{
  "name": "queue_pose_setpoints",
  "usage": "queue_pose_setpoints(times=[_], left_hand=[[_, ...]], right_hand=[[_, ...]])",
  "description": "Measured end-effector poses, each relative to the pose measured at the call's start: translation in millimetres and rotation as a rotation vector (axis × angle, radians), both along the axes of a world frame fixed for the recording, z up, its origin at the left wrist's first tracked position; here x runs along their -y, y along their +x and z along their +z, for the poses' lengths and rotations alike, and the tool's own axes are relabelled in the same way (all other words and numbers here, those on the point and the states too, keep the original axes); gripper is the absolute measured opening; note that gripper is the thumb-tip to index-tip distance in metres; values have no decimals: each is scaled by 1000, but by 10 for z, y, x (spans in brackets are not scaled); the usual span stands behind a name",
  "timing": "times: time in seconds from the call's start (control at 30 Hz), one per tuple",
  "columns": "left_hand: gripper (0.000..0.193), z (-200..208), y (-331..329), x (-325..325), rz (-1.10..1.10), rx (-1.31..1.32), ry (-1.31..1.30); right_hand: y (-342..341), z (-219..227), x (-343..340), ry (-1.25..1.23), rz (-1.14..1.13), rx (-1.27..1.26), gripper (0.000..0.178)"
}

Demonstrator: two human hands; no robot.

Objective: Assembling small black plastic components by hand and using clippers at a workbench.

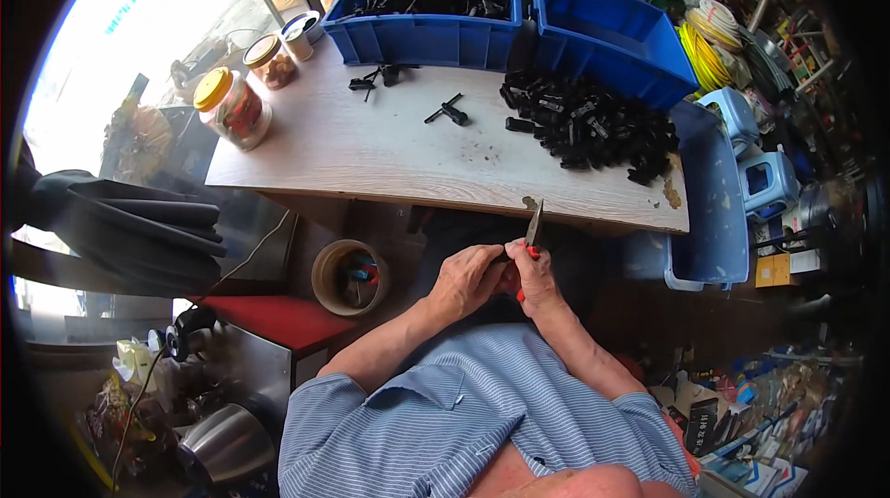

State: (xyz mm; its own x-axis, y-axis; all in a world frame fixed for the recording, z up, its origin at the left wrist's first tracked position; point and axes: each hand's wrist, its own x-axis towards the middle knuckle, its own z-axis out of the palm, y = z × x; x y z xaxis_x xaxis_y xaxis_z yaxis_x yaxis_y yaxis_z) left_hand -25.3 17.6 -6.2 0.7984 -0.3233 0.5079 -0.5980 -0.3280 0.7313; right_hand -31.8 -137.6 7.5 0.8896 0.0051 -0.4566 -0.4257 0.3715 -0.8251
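Observation:
My right hand (540,283) is closed around red-handled pliers (534,227), their narrow metal nose pointing away toward the table edge. Close beside it, my left hand (465,277) has its fingers bent in a pinch at a small dark piece, mostly hidden by the fingers. Both hands are held over my lap, just in front of the table (371,159). On the tabletop lies a single branched black plastic part (449,111), with a few more black parts (382,78) farther back. A large heap of black plastic pieces (589,122) covers the right side.
A blue crate (422,42) full of black parts stands at the back, beside another blue crate (603,48). Jars (232,108) line the left edge. Below are a round bin (320,280) and a red-topped cabinet (278,320); a blue tub (709,210) stands right.

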Motion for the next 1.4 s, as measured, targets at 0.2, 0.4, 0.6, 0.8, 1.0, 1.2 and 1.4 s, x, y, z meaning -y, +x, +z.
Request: queue_pose_setpoints(times=[0.2, 0.4, 0.6, 0.8, 1.0, 1.2, 1.4], left_hand=[[21, -11, 76, 132, 190, -398, -347], [21, 43, 314, 237, 175, -650, -711], [20, 108, 352, 318, 181, -621, -799], [20, 141, 351, 341, 207, -619, -759], [20, 132, 339, 393, 200, -610, -763], [20, 83, 351, 413, 258, -586, -712], [21, 29, 365, 416, 275, -584, -704]], right_hand=[[77, 149, 14, 3, -32, 16, 16], [47, 120, 36, 14, 74, -16, 4], [12, 131, -24, -85, 195, -52, 19], [15, 113, -43, -162, 275, -43, 41], [11, 142, -58, -227, 278, -20, 52], [-11, 112, -68, -251, 272, -13, 51], [-28, 71, -83, -253, 252, -44, 47]])
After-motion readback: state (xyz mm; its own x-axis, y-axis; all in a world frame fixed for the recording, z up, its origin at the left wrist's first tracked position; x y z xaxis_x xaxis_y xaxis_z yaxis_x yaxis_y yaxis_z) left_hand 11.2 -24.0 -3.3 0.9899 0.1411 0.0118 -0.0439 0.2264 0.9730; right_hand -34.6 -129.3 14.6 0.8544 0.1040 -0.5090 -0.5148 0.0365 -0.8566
